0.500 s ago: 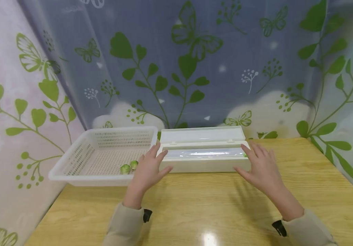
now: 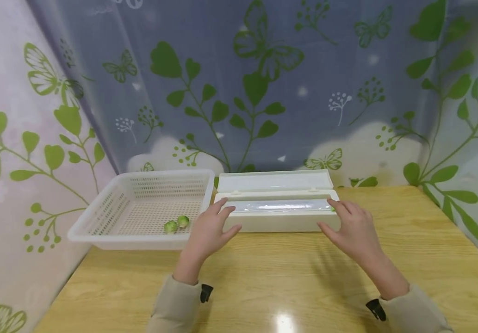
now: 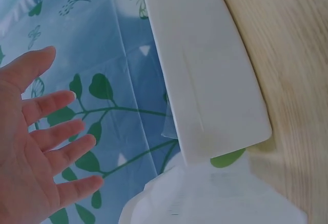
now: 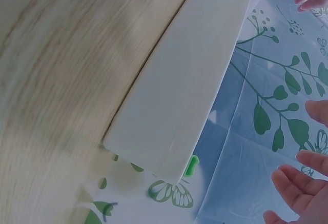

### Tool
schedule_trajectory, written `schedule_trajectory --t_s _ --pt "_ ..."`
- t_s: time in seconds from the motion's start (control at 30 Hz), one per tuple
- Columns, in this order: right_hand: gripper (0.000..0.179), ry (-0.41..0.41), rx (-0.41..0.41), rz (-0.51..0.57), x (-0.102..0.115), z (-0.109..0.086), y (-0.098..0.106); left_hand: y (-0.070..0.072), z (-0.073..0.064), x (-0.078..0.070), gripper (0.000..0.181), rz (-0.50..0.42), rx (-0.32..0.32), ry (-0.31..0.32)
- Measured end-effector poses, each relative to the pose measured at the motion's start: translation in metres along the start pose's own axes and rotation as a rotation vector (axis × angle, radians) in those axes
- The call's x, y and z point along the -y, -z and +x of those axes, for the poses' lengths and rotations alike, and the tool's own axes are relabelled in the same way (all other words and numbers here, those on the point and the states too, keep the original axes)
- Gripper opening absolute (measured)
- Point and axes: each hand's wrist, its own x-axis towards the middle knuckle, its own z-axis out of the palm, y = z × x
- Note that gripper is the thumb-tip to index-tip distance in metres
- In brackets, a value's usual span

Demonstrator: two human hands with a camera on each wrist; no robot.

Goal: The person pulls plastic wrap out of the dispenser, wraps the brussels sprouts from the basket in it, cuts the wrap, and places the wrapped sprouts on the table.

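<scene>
A long white cling film dispenser (image 2: 280,224) lies on the table with its lid (image 2: 276,181) tipped back. Shiny clear film (image 2: 280,206) shows in its opening, and a small green piece (image 4: 191,166) sits at its right end. My left hand (image 2: 209,232) hovers by the dispenser's left end, fingers spread; the left wrist view shows the palm (image 3: 23,157) apart from the box. By the right end is my right hand (image 2: 356,229), fingers extended. Its fingertips (image 4: 287,171) stand clear of the box in the right wrist view. Neither hand holds anything.
A white slotted plastic basket (image 2: 97,237) stands to the left, close against the dispenser. Two small green Brussels sprouts (image 2: 177,224) lie inside it. Under everything is a wood-grain table (image 2: 280,273); a leaf-patterned curtain (image 2: 205,92) hangs behind.
My left hand has shifted slightly right, further over the dispenser's left end. The right hand has hardly moved. Dispenser, basket and sprouts stay in place.
</scene>
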Motion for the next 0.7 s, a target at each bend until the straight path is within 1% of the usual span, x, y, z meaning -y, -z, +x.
schedule_trajectory --t_s 0.13,0.27,0.33,0.53,0.63,0.7 --pt "0.052 -0.006 0.003 -0.007 -0.001 -0.002 -0.002 -0.004 0.000 -0.001 0.045 -0.018 0.010 -0.012" --pt "0.048 0.009 -0.019 -0.007 -0.005 -0.002 -0.004 -0.008 0.000 -0.002 0.043 -0.028 0.012 -0.020" --pt "0.045 0.011 -0.028 0.001 -0.007 -0.003 -0.005 -0.008 -0.001 -0.003 0.042 -0.039 0.031 -0.012" --pt "0.039 -0.016 -0.026 0.030 -0.009 -0.007 -0.007 -0.013 -0.006 -0.002 0.038 -0.059 0.126 0.033" --pt "0.039 -0.032 -0.005 0.041 -0.011 -0.009 -0.008 -0.016 -0.007 -0.001 0.038 -0.082 0.148 0.047" --pt "0.038 -0.045 0.036 0.058 -0.013 -0.010 -0.008 -0.019 -0.006 -0.001 0.039 -0.098 0.150 0.061"
